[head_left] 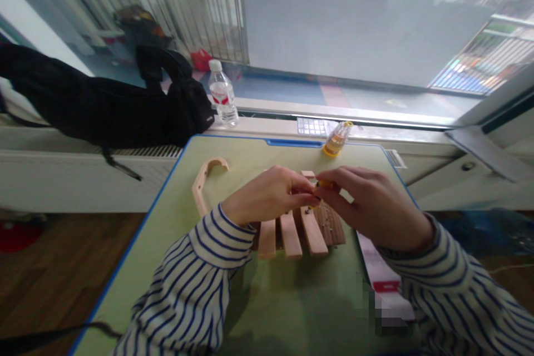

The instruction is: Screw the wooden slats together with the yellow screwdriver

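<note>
My left hand and my right hand come together over the middle of the table. Between the right thumb and fingers is a small yellow piece with a dark end. The left thumb and index finger are pinched close against it; what they hold is hidden. Below both hands lie several pale wooden strips, side by side on a brown wooden board. Small dark bits show on the strips near the fingers. To the left, a curved wooden piece with holes lies apart from them.
On the green table, a yellow-capped bottle stands at the back edge. A flat dark-edged item with a red mark lies beneath the right forearm. A water bottle and a black bag are on the windowsill.
</note>
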The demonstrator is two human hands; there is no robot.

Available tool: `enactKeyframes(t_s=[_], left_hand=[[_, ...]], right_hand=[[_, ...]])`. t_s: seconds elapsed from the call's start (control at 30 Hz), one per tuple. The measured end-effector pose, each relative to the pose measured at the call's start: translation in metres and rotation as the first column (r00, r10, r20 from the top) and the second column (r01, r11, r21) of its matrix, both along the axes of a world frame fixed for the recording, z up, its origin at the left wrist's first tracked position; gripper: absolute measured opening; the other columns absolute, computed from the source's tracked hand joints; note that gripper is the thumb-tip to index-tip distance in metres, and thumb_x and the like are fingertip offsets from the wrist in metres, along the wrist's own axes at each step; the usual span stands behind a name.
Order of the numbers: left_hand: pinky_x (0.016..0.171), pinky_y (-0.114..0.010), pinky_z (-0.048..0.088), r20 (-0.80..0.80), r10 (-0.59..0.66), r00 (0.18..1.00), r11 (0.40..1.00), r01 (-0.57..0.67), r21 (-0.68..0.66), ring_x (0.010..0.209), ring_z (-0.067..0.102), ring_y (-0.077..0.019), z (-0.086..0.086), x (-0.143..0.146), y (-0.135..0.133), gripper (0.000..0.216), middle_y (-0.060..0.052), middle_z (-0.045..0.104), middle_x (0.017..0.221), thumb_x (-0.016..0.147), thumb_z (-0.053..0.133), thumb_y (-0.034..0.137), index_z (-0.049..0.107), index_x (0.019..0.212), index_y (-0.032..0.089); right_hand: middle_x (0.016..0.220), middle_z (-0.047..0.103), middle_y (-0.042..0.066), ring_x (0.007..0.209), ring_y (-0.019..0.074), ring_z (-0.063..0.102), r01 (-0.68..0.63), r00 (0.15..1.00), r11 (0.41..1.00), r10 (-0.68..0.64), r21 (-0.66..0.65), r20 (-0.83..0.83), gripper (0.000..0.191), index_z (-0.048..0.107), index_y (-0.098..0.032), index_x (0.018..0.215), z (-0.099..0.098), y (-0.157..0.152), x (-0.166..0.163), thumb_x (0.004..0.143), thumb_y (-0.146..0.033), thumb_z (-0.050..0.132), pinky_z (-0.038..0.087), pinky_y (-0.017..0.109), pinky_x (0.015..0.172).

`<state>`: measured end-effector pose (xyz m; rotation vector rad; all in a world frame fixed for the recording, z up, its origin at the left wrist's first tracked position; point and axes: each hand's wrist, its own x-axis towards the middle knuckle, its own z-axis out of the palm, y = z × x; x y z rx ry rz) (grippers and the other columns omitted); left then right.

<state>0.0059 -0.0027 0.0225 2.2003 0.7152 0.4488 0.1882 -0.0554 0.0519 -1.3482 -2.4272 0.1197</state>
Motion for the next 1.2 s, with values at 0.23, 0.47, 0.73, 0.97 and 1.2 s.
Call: enactKeyframes(t_s=[0.23, 0.47, 0.73, 0.97, 1.2], left_hand=[[0.056, -0.019, 0.032, -0.006, -0.006, 1.0, 1.0, 0.006, 0.008, 0.062, 0.049, -0.0088, 0.002, 0.001, 0.0, 0.022, 0.001, 0.058, 0.066, 0.081, 0.051, 0.029, 0.068, 0.089, 0.017], [0.056, -0.019, 0.034, 0.014, 0.005, 1.0, 1.0, -0.005, -0.007, 0.063, 0.05, -0.0092, 0.002, 0.001, 0.001, 0.022, 0.0, 0.06, 0.069, 0.079, 0.054, 0.03, 0.068, 0.091, 0.017], [0.057, -0.018, 0.035, 0.075, 0.035, 0.997, 0.997, -0.029, -0.077, 0.065, 0.052, -0.0088, 0.005, 0.001, -0.002, 0.02, 0.0, 0.064, 0.071, 0.08, 0.054, 0.028, 0.068, 0.087, 0.015], [0.056, -0.018, 0.035, 0.079, 0.023, 0.997, 0.997, -0.018, -0.074, 0.063, 0.051, -0.0086, -0.001, -0.002, -0.002, 0.022, 0.0, 0.063, 0.071, 0.08, 0.053, 0.03, 0.068, 0.086, 0.014], [0.059, -0.019, 0.036, 0.079, 0.011, 0.997, 0.997, -0.006, -0.071, 0.067, 0.053, -0.0093, -0.005, -0.002, -0.001, 0.022, 0.0, 0.063, 0.073, 0.081, 0.054, 0.03, 0.067, 0.09, 0.015]], right_hand=[[0.083, 0.064, 0.005, 0.073, 0.015, 0.057, 0.056, 0.998, 0.998, -0.056, 0.013, -0.042, 0.023, 0.058, -0.018, 0.094, -0.004, -0.002, 0.0, 0.085, -0.034, 0.044, 0.041, 0.028, 0.065], [0.081, 0.063, 0.004, 0.07, 0.0138, 0.056, 0.068, 0.996, 0.998, -0.068, -0.005, -0.052, 0.022, 0.058, -0.018, 0.094, -0.004, -0.001, 0.0, 0.085, -0.034, 0.044, 0.04, 0.027, 0.063], [0.081, 0.063, 0.003, 0.067, 0.0126, 0.056, 0.046, 0.998, 0.998, -0.048, -0.047, -0.052, 0.025, 0.056, -0.018, 0.097, -0.004, -0.001, 0.001, 0.085, -0.036, 0.043, 0.04, 0.026, 0.059], [0.09, 0.064, 0.006, 0.078, 0.0153, 0.059, -0.051, 0.999, 0.998, 0.052, -0.04, 0.009, 0.028, 0.054, -0.019, 0.106, 0.001, 0.001, 0.004, 0.085, -0.035, 0.044, 0.043, 0.029, 0.069], [0.088, 0.064, 0.004, 0.078, 0.0146, 0.058, -0.053, 0.995, 0.996, 0.058, -0.068, 0.079, 0.022, 0.055, -0.02, 0.1, 0.005, 0.001, 0.005, 0.086, -0.031, 0.042, 0.043, 0.029, 0.07]])
